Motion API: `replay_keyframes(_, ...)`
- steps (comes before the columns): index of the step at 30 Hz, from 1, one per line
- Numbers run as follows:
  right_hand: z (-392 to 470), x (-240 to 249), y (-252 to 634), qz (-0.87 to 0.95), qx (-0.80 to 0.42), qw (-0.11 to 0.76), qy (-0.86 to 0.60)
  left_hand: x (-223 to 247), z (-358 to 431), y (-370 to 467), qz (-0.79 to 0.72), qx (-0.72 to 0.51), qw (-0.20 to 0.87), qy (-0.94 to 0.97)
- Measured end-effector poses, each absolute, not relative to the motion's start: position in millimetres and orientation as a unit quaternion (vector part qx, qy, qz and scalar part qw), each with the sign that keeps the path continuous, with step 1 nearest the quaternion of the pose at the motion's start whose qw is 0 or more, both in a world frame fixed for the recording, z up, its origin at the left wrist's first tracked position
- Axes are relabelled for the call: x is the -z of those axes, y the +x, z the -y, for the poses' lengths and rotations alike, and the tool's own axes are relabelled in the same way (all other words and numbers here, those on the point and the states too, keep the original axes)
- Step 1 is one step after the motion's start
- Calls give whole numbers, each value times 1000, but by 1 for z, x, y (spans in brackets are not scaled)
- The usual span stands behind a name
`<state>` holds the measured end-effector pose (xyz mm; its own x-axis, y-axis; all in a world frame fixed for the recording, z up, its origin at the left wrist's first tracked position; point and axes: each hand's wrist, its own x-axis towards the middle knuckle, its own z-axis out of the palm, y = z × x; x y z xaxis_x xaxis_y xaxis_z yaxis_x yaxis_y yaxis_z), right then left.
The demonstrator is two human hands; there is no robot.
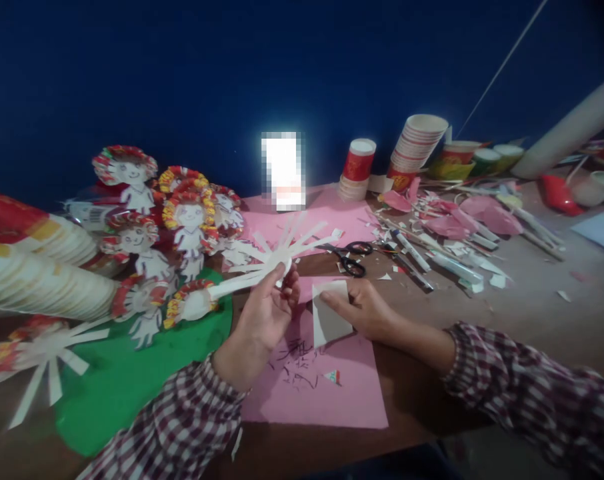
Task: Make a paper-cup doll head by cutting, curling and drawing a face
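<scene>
My left hand [269, 313] pinches a paper cup cut into strips [277, 257], its white strips fanning out around the round base. In my right hand [369, 308] is a piece of white paper [331, 313], held between thumb and fingers. Both hands are above a pink sheet [352, 393] with dark handwriting and a small printed triangular scrap [332, 377]. Just beyond my right hand lie black-handled scissors [355, 257]. To the left of my left hand are several paper dolls [189, 217] with red and yellow curled rims.
Stacked paper cups [42, 273] lie at the left, beside a green sheet [132, 373] and another strip-cut cup [49, 343]. At the back stand a red cup [359, 163] and a tall cup stack [417, 147]. Pens [412, 250], pink scraps [447, 223] and paper bits litter the right.
</scene>
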<state>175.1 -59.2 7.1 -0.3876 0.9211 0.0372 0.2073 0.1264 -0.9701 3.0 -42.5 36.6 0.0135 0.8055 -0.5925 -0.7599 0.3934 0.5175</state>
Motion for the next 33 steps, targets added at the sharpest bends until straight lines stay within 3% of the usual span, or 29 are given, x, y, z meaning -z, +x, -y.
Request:
replay_keyframes(8,47,-23,193,648,-470,395,-451,-33,44,5,-394,-544,739,57)
replay_keyframes(13,11,-22,236,661,-297,423,-544,-31,49,12,-408,-549,725,75)
replay_keyframes(16,-1,-19,251,661,-109,431,-604,-31,52,16,-407,-546,727,89)
replay_keyframes(19,10,-21,240,684,-9,451,-574,-27,54,16,-394,-543,730,126)
replay_keyframes(21,28,-23,221,695,-86,470,-537,-23,55,15,-395,-540,728,153)
replay_keyframes(25,56,-22,183,656,-461,408,-437,-15,60,16,-417,-516,713,226)
replay_keyframes(27,59,-19,176,587,-568,416,-400,-14,63,19,-409,-498,716,269)
replay_keyframes(33,49,-16,183,501,-604,425,-451,-12,63,24,-387,-444,728,352)
